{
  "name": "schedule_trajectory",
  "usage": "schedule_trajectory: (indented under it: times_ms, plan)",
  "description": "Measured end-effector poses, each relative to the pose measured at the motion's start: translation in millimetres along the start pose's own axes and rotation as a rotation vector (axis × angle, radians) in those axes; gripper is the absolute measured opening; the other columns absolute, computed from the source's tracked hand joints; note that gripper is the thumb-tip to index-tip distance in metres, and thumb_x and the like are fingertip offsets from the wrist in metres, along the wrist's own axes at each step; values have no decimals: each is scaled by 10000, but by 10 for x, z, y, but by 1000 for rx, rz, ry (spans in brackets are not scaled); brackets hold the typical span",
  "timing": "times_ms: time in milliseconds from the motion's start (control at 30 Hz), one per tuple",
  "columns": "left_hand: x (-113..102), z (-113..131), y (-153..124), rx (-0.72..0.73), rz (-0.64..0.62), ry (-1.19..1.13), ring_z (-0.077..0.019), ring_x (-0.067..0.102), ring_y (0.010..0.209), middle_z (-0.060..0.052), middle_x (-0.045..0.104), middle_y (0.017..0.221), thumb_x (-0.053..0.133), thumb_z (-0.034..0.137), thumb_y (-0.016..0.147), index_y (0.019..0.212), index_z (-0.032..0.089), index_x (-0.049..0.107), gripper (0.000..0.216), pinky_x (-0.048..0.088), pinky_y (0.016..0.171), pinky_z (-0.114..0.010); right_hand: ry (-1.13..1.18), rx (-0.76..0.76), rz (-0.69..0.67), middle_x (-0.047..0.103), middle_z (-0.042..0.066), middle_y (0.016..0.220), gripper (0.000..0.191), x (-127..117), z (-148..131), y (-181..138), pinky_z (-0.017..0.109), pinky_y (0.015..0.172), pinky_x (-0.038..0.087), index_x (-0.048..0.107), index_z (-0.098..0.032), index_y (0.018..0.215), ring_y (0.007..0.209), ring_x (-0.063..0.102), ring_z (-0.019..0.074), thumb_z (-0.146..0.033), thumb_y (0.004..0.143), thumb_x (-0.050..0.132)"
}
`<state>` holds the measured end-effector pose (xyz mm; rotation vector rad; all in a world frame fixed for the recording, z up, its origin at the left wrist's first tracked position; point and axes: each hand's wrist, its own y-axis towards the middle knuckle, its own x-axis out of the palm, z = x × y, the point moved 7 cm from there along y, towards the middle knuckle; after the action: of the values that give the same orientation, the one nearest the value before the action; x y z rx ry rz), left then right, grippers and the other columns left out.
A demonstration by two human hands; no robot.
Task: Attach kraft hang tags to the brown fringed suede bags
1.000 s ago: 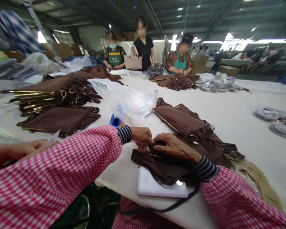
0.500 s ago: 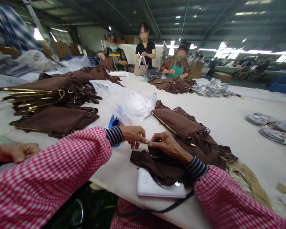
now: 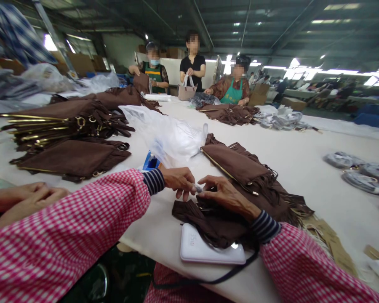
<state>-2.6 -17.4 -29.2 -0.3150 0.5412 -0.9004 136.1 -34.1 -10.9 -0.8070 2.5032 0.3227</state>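
My left hand pinches a small greyish, see-through plastic piece in its fingertips. Curved in from the other side, my right hand has thumb and forefinger at the same piece. What the piece is cannot be made out. Below my hands lies a dark brown fabric bag with fringed strips and a bit of shiny metal. It partly covers a white power bank. Just beyond my right hand, fringed brown bags with gold zips lie in a pile.
More brown bags are stacked at the left, and a crumpled plastic bag lies mid-table. Wrapped grey coils sit at the right. Another person's hands rest by my left sleeve. Several people stand or sit across the table.
My right fingertips have parted slightly around the plastic piece, which now shows greyer between my hands. At far left the other person's second hand has come into view.
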Motion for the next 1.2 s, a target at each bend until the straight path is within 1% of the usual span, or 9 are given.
schedule_trajectory:
  times_ms: [133, 233, 367, 500, 600, 833, 1000, 1067, 1200]
  plan:
    - [-5, -42, -27, 12, 5, -119, -64, 304, 401, 3, 573, 496, 751, 522, 761, 831, 122, 726, 407, 160, 428, -227, -97, 8, 40, 732, 34, 863, 390, 15, 7, -43, 303, 715, 452, 605, -180, 1140, 765, 650, 193, -421, 858, 726]
    - [34, -113, -21, -19, 7, -243, -44, 202, 380, 40, 476, 450, 802, 533, 699, 809, 116, 701, 443, 82, 429, -239, -407, -35, 72, 734, 56, 908, 343, 58, -37, -73, 331, 755, 415, 576, -194, 1100, 807, 651, 222, -450, 902, 689]
    - [54, -188, 25, -6, 19, -373, -43, 206, 368, 57, 419, 422, 819, 541, 674, 725, 155, 601, 447, 80, 414, -229, -794, -89, 102, 712, 78, 882, 314, 192, -128, -96, 344, 745, 348, 580, -184, 1107, 791, 623, 242, -450, 949, 634]
    - [35, -273, 75, -11, 72, -391, -51, 250, 352, 49, 437, 422, 789, 438, 672, 694, 166, 564, 354, 102, 389, -214, -962, -180, 164, 694, 61, 906, 170, 329, -235, -103, 335, 724, 309, 607, -194, 1064, 804, 604, 221, -313, 947, 637]
    - [41, -291, 85, -29, 120, -357, -63, 298, 342, 24, 494, 431, 686, 321, 703, 686, 153, 583, 198, 156, 377, -206, -1037, -251, 192, 679, 42, 907, 118, 399, -258, -87, 339, 716, 290, 630, -204, 1030, 783, 586, 202, -301, 965, 614]
    - [-2, -193, 13, -129, 200, -85, -116, 480, 405, -7, 612, 505, 572, 252, 741, 718, 167, 626, 104, 296, 421, -197, -1105, -401, 149, 685, 53, 955, 129, 499, -251, -30, 341, 679, 265, 661, -185, 1001, 739, 551, 170, -131, 970, 548]
    - [-69, -92, -4, -35, 277, 106, -135, 542, 522, -22, 644, 593, 565, 218, 747, 650, 153, 665, 154, 358, 492, -223, -1019, -394, 151, 681, 41, 945, 127, 486, -233, -14, 320, 694, 289, 668, -181, 942, 736, 536, 160, -134, 974, 554]
    - [-77, -6, -25, 74, 368, 243, -137, 546, 548, -27, 636, 591, 574, 190, 758, 604, 148, 648, 176, 370, 542, -237, -952, -338, 180, 666, 35, 915, 130, 434, -203, 1, 307, 692, 301, 663, -181, 921, 719, 533, 156, -164, 988, 554]
    - [-74, 114, -152, 259, 659, 497, -154, 574, 619, -45, 654, 610, 582, 190, 816, 609, 144, 677, 232, 375, 620, -254, -772, -190, 230, 642, 30, 906, 110, 323, -103, 39, 272, 683, 332, 629, -180, 891, 747, 571, 153, -191, 987, 574]
